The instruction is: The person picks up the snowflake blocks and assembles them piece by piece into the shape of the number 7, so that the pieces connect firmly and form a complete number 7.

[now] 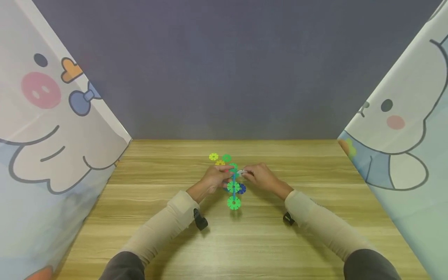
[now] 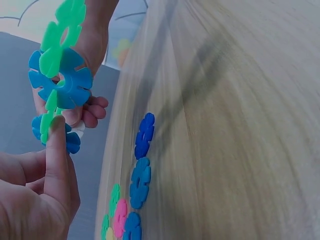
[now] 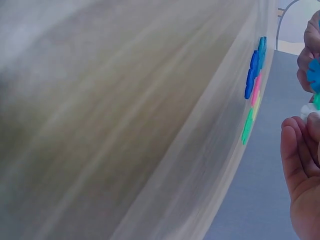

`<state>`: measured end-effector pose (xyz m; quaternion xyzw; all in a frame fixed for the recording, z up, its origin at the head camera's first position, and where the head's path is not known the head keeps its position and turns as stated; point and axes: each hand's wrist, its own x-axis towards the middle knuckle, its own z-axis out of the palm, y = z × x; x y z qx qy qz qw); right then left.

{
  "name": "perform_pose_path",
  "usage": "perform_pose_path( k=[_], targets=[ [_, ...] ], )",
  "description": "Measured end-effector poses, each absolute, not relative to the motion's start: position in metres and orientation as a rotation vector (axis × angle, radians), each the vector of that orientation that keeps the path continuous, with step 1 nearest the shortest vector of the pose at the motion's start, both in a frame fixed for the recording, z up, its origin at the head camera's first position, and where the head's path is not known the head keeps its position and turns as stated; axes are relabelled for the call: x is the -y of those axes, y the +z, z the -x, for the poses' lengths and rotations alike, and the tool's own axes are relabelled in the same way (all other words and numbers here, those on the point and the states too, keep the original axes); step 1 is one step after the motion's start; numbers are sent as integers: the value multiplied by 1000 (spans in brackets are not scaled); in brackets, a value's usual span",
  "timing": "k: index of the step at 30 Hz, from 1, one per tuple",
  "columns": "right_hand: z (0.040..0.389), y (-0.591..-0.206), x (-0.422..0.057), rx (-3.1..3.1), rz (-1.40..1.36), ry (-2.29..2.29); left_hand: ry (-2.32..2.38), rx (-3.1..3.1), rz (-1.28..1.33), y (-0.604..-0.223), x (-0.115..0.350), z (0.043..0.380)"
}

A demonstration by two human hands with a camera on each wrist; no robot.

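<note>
My left hand point(image 1: 212, 179) pinches a chain of slotted flower-shaped building discs point(image 2: 70, 25), green and blue ones joined edge to edge at right angles. The chain hangs above the table toward me, with a green disc point(image 1: 229, 203) at its near end. Between thumb and fingertips my right hand point(image 1: 262, 177) holds a white disc point(image 3: 306, 111). That white disc is right at the chain's far end, by a blue disc point(image 2: 74, 144) and the left fingertips. Fingers partly cover both the white disc and this end of the chain.
Loose discs lie flat on the wooden table beneath and beyond the hands: a dark blue disc point(image 2: 145, 136), a blue disc point(image 2: 140, 190), a pink disc point(image 2: 120, 218), a yellow disc point(image 1: 211, 156) and a green disc point(image 1: 226, 158). A grey wall point(image 1: 231, 77) stands behind the table.
</note>
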<state>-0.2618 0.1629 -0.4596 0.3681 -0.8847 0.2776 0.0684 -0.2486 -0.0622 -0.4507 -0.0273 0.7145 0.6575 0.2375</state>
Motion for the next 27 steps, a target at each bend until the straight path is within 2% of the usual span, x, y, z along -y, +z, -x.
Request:
perform_pose_path(
  k=[27],
  targets=[
    [257, -460, -163, 2624, -1152, 798, 1811, -1948, 59, -451, 62, 247]
  ],
)
